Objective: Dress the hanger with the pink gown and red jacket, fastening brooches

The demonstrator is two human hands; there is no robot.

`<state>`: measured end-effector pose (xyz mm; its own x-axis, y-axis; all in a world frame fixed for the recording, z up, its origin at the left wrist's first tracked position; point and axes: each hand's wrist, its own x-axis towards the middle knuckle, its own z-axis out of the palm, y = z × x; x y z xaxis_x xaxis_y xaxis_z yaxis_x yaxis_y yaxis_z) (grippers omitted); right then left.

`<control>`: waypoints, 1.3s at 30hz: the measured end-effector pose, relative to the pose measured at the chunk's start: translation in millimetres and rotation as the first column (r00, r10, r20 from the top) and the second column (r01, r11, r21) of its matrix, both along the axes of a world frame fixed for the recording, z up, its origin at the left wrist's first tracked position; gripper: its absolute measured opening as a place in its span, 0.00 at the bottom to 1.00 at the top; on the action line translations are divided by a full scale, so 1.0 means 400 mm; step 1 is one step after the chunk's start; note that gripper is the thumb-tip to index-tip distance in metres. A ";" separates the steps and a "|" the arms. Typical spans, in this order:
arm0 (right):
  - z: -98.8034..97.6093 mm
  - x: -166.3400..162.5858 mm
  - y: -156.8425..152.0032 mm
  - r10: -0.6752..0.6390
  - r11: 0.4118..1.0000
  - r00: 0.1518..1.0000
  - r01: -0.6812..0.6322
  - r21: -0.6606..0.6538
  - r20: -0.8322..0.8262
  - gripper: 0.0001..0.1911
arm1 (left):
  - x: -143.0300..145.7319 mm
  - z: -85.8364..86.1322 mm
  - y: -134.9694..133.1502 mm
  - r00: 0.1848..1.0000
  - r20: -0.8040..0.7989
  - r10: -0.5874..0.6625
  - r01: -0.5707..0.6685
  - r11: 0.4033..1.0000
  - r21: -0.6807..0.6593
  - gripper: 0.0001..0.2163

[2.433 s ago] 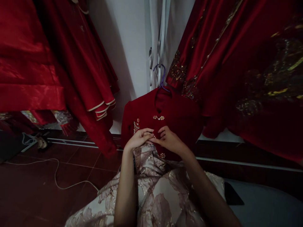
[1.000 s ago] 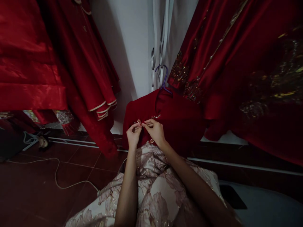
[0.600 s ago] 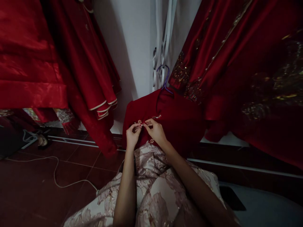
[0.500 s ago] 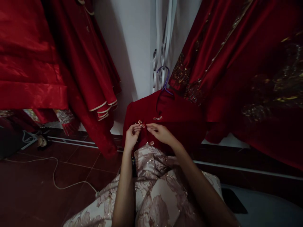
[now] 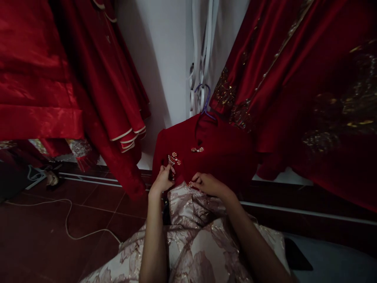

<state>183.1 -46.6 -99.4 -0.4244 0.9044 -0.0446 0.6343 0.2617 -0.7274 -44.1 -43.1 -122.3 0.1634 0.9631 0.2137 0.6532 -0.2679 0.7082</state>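
Observation:
A dark red jacket (image 5: 224, 153) on a purple hanger (image 5: 205, 103) lies in front of me, its top towards the wall. Beaded clasps (image 5: 174, 158) and a second beaded fastener (image 5: 197, 149) decorate its front. My left hand (image 5: 162, 179) pinches the jacket's edge just below the left clasp, fingers closed. My right hand (image 5: 208, 184) is curled on the fabric at a lower beaded fastener (image 5: 191, 183). A pale floral brocade skirt (image 5: 191, 239) spreads under both forearms.
Red satin garments (image 5: 73, 78) hang at the left and embroidered red ones (image 5: 294, 78) at the right, with a white wall (image 5: 165, 59) between. A white cable (image 5: 67, 220) trails over the dark red tiled floor. A dark flat object (image 5: 297, 259) lies on a pale surface at bottom right.
Both hands have dropped from the upper left clasp to the jacket's lower edge. The clasp now lies uncovered and the jacket front lies flatter.

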 end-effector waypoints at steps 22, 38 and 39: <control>-0.013 -0.026 0.010 -0.144 0.982 0.989 0.146 0.120 -0.030 0.12 | -0.018 0.008 0.010 0.976 0.215 0.028 -0.032 0.999 0.017 0.08; 0.042 -0.020 -0.003 -0.110 0.993 0.969 0.115 0.011 -0.221 0.12 | -0.014 0.051 -0.023 0.995 0.101 0.003 -0.003 1.000 -0.008 0.07; 0.062 -0.014 -0.011 -0.105 0.994 0.950 0.096 -0.046 -0.295 0.13 | -0.004 0.064 -0.029 0.992 0.123 -0.006 0.003 1.000 0.025 0.07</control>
<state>177.4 -51.0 -74.7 -0.3295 0.9433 0.0415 0.4102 0.1826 -0.8935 -45.7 -54.7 -96.7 0.1383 0.9568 0.2558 0.5600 -0.2886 0.7766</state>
